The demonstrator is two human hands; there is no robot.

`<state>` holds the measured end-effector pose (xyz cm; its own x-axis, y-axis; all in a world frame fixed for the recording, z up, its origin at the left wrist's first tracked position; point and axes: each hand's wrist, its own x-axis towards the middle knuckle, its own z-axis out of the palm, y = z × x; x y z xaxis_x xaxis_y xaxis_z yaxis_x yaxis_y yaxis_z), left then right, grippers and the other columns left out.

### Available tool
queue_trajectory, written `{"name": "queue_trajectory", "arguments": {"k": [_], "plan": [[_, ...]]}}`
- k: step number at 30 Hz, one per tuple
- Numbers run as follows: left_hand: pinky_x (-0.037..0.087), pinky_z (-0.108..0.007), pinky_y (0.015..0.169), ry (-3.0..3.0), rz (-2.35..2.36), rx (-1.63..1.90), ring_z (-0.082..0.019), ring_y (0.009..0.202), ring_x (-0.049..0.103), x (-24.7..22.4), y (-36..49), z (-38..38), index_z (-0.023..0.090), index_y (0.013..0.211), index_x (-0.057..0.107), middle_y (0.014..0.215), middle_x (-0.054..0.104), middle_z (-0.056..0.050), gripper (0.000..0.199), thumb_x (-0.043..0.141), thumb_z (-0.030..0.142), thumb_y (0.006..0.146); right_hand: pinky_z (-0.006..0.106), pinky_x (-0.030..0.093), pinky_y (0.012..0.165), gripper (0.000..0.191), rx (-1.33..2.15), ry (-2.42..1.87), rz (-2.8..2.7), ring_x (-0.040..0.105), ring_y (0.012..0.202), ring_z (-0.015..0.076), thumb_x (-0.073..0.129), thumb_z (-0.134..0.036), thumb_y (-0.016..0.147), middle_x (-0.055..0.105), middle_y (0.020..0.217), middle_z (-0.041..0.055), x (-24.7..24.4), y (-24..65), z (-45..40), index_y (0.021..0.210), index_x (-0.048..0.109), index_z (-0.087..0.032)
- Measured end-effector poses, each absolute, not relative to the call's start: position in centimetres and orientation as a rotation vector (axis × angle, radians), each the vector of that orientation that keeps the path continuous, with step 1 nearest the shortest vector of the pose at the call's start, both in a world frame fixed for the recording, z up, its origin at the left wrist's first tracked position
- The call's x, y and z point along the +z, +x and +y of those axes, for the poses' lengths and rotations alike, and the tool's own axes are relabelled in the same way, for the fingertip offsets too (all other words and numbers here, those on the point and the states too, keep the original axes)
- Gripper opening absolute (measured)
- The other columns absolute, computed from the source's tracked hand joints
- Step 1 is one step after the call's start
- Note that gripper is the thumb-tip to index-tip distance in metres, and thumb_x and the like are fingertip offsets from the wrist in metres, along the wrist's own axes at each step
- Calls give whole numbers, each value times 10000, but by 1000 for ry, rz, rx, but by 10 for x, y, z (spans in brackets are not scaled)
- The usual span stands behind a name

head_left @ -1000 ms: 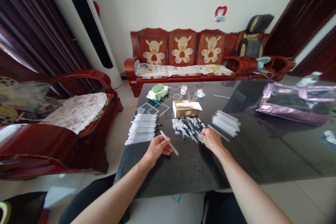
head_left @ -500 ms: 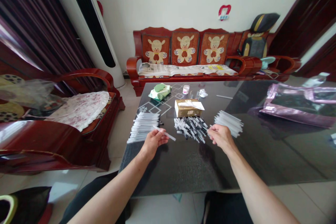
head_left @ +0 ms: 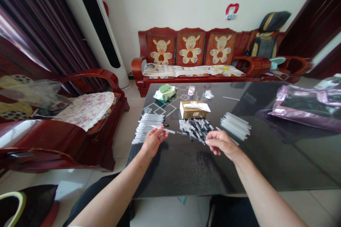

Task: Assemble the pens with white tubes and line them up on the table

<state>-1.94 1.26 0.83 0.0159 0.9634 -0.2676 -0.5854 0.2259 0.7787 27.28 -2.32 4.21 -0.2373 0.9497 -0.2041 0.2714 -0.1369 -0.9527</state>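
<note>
My left hand (head_left: 154, 141) is closed around a whitish translucent tube (head_left: 170, 131), at the right edge of a row of pale pens (head_left: 146, 128). In the middle of the dark table lies a heap of short black and white pen parts (head_left: 195, 127). My right hand (head_left: 220, 142) is at the heap's right edge, thumb and fingers pinched; what they hold, if anything, is too small to make out. Behind it, a loose tube (head_left: 233, 140) lies beside a bundle of translucent tubes (head_left: 236, 126), partly hidden by the hand.
A gold tissue box (head_left: 194, 113) stands just behind the heap. Farther back are a green wipes pack (head_left: 165, 93), a small white cup (head_left: 191, 90), a crumpled tissue (head_left: 209, 94) and a single stick (head_left: 231, 98). A purple-edged clear bag (head_left: 295, 116) lies at right.
My right hand has shifted from beside the right bundle toward the heap; a loose tube now shows by that bundle. My left hand still holds its tube, now tilted flatter. The view has shifted slightly.
</note>
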Motion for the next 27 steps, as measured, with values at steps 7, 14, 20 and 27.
{"name": "queue_trajectory", "arguments": {"k": [7,14,20,27], "plan": [[568,-240,655,531,892,1294,-132,652,667,5,-18,12,83,869,582,711,660,-72,69,598,119,813,156,309,319,203,1428,-1389,-1540,476,350,72,609,-340,709,574,479,-20,39,269,-24,707,577,-139],[568,-245,664,556,878,1234,-140,668,671,4,-9,6,85,851,589,712,660,-64,103,641,142,783,150,307,317,221,1417,-1405,-1556,482,343,69,606,-358,707,578,481,-20,37,259,-24,701,577,-139],[565,-259,677,618,861,1170,-157,691,677,4,-1,-2,91,848,607,747,667,-64,127,665,162,761,145,314,314,244,1424,-1363,-1549,501,356,73,604,-387,729,595,503,-19,28,240,-26,738,586,-144],[552,-242,663,637,851,1076,-148,685,670,9,6,-10,87,871,623,745,682,-85,154,671,177,755,141,329,319,279,1432,-1286,-1538,498,361,68,599,-419,756,596,522,-16,19,222,-28,752,580,-141]]}}
